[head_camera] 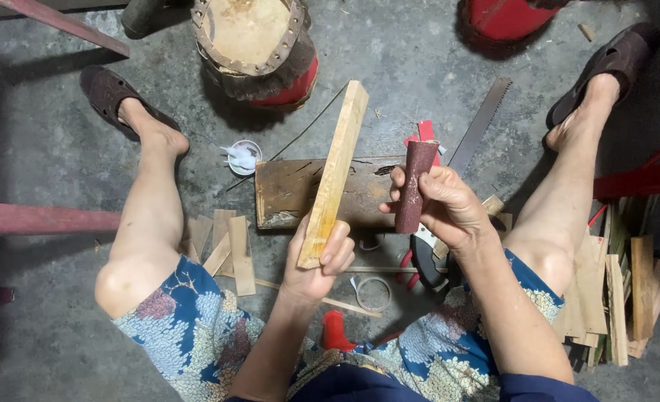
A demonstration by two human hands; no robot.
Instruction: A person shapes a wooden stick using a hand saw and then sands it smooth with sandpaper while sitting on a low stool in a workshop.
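The patterned blue and white shorts (188,327) fill the bottom of the view, knees spread wide, and from between them the two forearms rise. The left hand (321,262) has its fingers curled tight around the lower end of a wooden slat (334,173), thumb and fingertips wrapped over the pale face. The slat's long axis runs steeply up and away from the person, leaning slightly right, so its far end points toward the drum at the top; it is a flat, straight, yellowish strip with a rough, lighter near end and squared edges. Just beside it, not touching, the right hand (441,205) grips a roll of dark red sandpaper (414,186) — fingers closed round its middle, the roll standing nearly upright. Below the hands on the concrete floor (47,149) lie a ring of tape (373,293), a red-handled tool (419,260), and thin offcuts (226,249) by the left knee. Further out sits a worn wooden board (293,192), with a saw blade (480,123) angled up to its right. A small white dish (244,157) holds something white and crumpled — what it is I cannot tell. A stack of wood strips (613,298) lies at the right edge. Farthest off stand a hide-topped drum (254,45) and both feet in dark sandals (110,93).
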